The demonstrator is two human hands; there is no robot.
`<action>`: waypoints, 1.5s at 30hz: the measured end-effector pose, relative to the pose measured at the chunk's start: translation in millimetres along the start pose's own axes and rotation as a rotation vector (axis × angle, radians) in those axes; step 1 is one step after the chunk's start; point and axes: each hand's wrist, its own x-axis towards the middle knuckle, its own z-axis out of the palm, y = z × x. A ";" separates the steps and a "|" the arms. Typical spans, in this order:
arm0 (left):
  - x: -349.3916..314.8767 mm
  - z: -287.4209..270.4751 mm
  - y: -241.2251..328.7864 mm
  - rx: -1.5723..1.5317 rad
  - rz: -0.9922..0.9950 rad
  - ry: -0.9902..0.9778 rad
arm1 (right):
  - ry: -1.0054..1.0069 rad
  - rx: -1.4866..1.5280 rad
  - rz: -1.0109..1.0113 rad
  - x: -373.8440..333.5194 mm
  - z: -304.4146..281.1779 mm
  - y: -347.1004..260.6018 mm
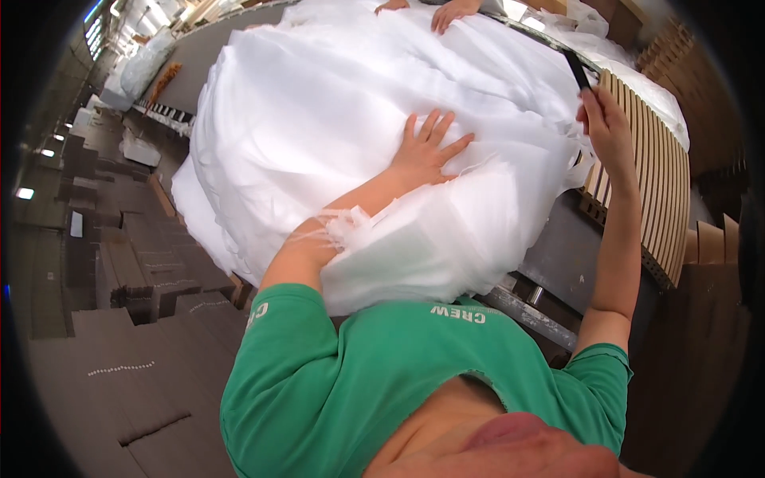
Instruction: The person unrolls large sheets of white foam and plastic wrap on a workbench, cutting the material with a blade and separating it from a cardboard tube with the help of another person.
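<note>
A big heap of thin white sheet material (319, 103), layered and soft, covers most of the table in front of me. My left hand (434, 151) lies flat on it with the fingers spread. Frayed strips of the sheet hang over my left forearm, and a folded stack of layers (430, 239) rests against my chest. At the right edge of the heap, my right hand (607, 126) is closed around a slim black stick-shaped tool (577, 70), which points up and away. Whether it has a blade I cannot tell.
Another person's hands (454, 13) rest on the far side of the heap. Grooved tan panels (649, 175) lie to the right, beside the dark table (566, 247). Stacks of brown cardboard (119, 350) stand at left; a plastic-wrapped bundle (147, 68) sits at the far left.
</note>
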 end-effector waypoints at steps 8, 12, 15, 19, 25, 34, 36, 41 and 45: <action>68.1 -60.7 -68.8 -0.667 -0.237 -0.407 | -0.345 -0.170 0.029 51.4 106.5 -5.3; 102.8 -52.4 -199.3 0.000 -0.243 0.128 | -0.305 -0.146 0.084 64.4 130.3 -21.3; 88.3 -39.0 -243.2 0.227 -0.483 -0.257 | -0.393 -0.221 0.116 75.2 142.1 -25.7; 54.2 2.2 -259.5 -0.021 -0.571 -0.180 | -0.443 -0.275 -0.046 117.3 164.3 -41.4; 26.2 41.2 -261.0 -0.237 -0.561 0.185 | -0.643 -0.468 -0.378 206.1 268.7 -38.7; 19.2 51.7 -260.2 -0.342 -0.563 0.310 | -0.641 -0.500 -0.548 265.6 408.8 -2.8; 18.8 53.5 -261.8 -0.289 -0.545 0.313 | -0.632 -0.556 -0.603 268.6 416.3 3.1; 18.2 59.6 -263.4 -0.192 -0.483 0.350 | -0.667 -0.636 -0.591 269.0 418.2 -1.5; 20.0 62.2 -262.0 -0.214 -0.482 0.352 | -0.710 -0.792 -0.594 261.6 410.8 -12.5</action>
